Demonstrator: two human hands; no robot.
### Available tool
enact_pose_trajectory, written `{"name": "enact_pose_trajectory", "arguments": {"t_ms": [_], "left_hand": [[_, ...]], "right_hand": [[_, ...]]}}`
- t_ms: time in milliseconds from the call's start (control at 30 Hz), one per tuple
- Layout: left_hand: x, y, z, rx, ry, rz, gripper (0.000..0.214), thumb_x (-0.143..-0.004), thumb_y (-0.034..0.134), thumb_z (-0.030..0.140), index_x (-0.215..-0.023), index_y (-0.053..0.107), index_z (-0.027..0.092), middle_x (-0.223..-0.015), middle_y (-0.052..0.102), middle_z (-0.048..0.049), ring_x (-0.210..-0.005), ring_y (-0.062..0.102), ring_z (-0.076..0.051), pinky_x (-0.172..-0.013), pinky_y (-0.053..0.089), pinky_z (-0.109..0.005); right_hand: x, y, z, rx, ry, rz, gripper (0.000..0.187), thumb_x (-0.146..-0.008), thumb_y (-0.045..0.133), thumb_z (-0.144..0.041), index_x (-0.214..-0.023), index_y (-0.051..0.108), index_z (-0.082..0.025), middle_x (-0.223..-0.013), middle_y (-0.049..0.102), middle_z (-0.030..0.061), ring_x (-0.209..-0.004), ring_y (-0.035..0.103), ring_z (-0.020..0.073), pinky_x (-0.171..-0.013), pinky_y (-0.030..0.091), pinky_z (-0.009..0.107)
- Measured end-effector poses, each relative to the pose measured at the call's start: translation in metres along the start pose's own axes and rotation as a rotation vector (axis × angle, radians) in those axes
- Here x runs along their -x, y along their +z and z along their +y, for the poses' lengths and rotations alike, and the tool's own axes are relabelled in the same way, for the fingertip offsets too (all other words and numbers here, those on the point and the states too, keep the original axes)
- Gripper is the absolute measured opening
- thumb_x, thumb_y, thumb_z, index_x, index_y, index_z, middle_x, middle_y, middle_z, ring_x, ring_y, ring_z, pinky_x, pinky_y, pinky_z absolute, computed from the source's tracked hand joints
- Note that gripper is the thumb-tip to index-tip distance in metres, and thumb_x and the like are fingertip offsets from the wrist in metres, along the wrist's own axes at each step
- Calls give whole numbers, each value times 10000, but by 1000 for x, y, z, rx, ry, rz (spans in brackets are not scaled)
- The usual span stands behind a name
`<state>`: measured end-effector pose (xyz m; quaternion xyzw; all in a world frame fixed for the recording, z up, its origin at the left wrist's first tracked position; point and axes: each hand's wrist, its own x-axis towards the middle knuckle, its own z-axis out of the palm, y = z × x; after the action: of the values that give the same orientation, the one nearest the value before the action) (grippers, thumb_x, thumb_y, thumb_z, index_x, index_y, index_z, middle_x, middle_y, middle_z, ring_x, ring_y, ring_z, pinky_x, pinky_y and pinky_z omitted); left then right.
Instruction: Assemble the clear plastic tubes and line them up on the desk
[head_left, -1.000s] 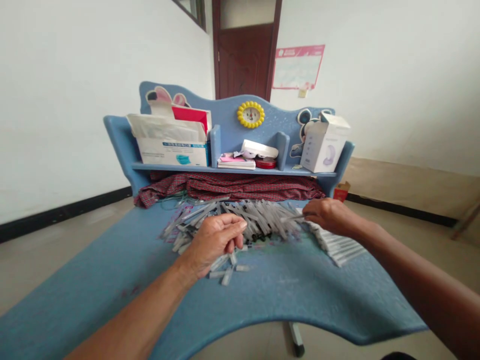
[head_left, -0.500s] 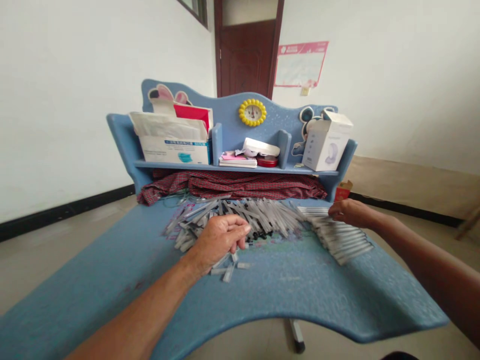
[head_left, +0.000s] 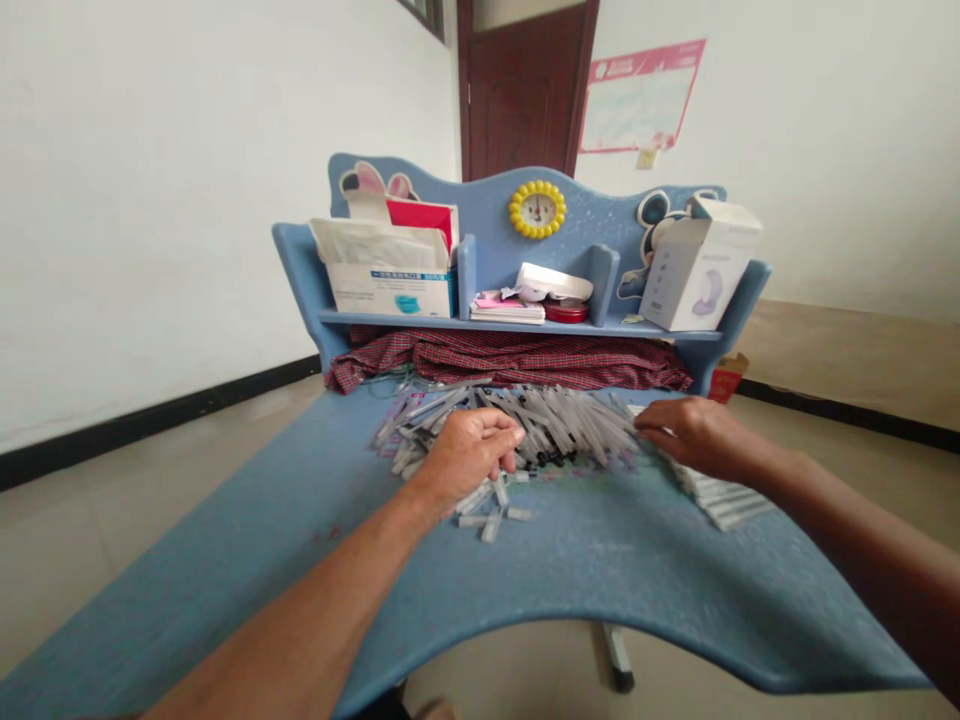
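A heap of slim, clear plastic tubes (head_left: 559, 420), some with black ends, lies across the back of the blue table. My left hand (head_left: 480, 450) hovers at the heap's left front with fingers curled in and thumb against them; whatever they hold is hidden. Just below it are several short, pale translucent pieces (head_left: 492, 524), like small caps. At the heap's right end, my right hand (head_left: 694, 435) reaches left with fingers out and a little apart, nothing visible in them. Partly beneath it, similar tubes lie side by side in a neat row (head_left: 727, 500).
A crumpled red checked cloth (head_left: 525, 360) is tucked under the blue shelf (head_left: 427, 321). On the shelf stand a mask box (head_left: 390, 290), papers (head_left: 506, 314), a red round tin (head_left: 566, 313) and a white box (head_left: 701, 270). The table's front edge (head_left: 585, 615) curves inward.
My right hand has moved left from above the tube row toward the heap. My left hand keeps its curled pose by the heap. The whole view has shifted.
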<state>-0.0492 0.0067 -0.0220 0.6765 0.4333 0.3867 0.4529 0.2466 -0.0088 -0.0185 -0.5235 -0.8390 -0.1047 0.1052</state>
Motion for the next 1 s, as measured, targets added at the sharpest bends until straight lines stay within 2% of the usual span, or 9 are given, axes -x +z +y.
{"name": "enact_pose_trajectory", "arguments": {"t_ms": [100,267,567,800,1000], "left_hand": [[0,0,-1,4,3,14,145,-712,575,273,-694,599,131,-478,566,19,-367,420,-54,-385,314,-163],[-1,-1,0,-1,4,58,135,-713,570,261,-685,597,132,-468,567,20,-359,416,-56,-377,304,-163],[1,-3,1,-13,-2,120,133,-716,563,251,-660,603,137,-460,563,24,-357,418,-58,-381,311,-166],[0,-3,0,-25,9,124,132,-722,558,249,-659,596,139,-462,566,21,-358,425,-62,-382,313,-165],[1,-3,-1,-41,13,119,129,-727,548,239,-661,595,138,-465,568,18,-360,425,-63,-383,312,-165]], "right_hand": [[-13,-1,-45,-36,-79,-58,257,-880,432,-263,-799,663,-183,-783,681,55,-740,606,142,-656,371,223],[-32,7,-84,80,14,-119,244,-874,428,-292,-823,640,-184,-750,685,71,-710,627,174,-591,336,248],[-51,17,-97,165,131,-193,252,-866,443,-334,-969,627,-196,-829,699,110,-781,655,234,-623,394,275],[-61,22,-111,168,99,-174,342,-873,416,-416,-907,649,-168,-827,701,134,-794,665,258,-650,445,311],[-66,27,-119,168,136,-170,364,-870,418,-420,-900,664,-152,-843,701,156,-808,668,269,-661,467,325]]}}
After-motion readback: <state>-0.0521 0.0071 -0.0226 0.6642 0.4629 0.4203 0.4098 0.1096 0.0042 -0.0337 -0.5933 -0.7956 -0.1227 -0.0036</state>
